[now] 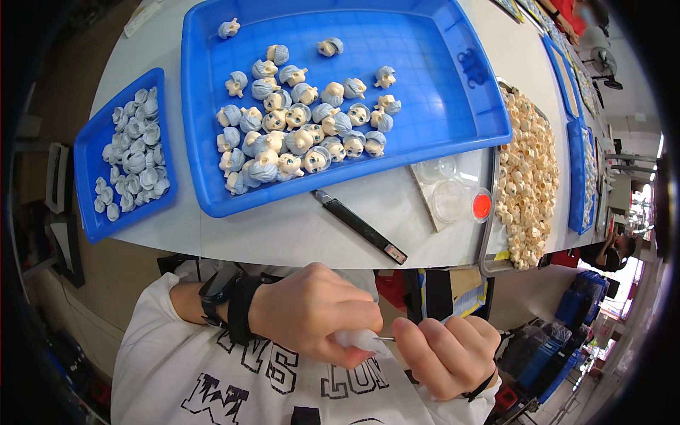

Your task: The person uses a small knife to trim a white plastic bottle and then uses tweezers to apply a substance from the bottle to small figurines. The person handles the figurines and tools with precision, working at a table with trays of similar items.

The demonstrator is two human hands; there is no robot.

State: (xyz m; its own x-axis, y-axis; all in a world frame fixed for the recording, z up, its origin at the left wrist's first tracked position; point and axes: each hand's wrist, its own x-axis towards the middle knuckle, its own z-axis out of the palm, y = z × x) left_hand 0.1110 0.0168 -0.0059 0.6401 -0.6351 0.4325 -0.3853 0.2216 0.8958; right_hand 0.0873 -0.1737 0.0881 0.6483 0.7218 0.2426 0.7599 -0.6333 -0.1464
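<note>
My left hand (319, 312), with a dark watch and a black band at its wrist, is closed on a white, translucent soft-looking piece (356, 339). From that piece a thin metal rod (384, 339) runs to my right hand (448, 354), which is closed in a fist around its other end. What else the right fist may hold is hidden. Both hands are in front of my white printed top, below the table's near edge. Beyond them on the table lies a black utility knife (363, 228), slanting, blade end toward the blue tray.
A large blue tray (425, 157) holds several doll heads (297, 115) with pale blue hair. Left stands a smaller blue tray (83, 152) of blue hair pieces (134, 152). Right are a metal tray (489, 244) of cream parts (525, 177) and clear round cups (450, 200), one red inside (482, 205).
</note>
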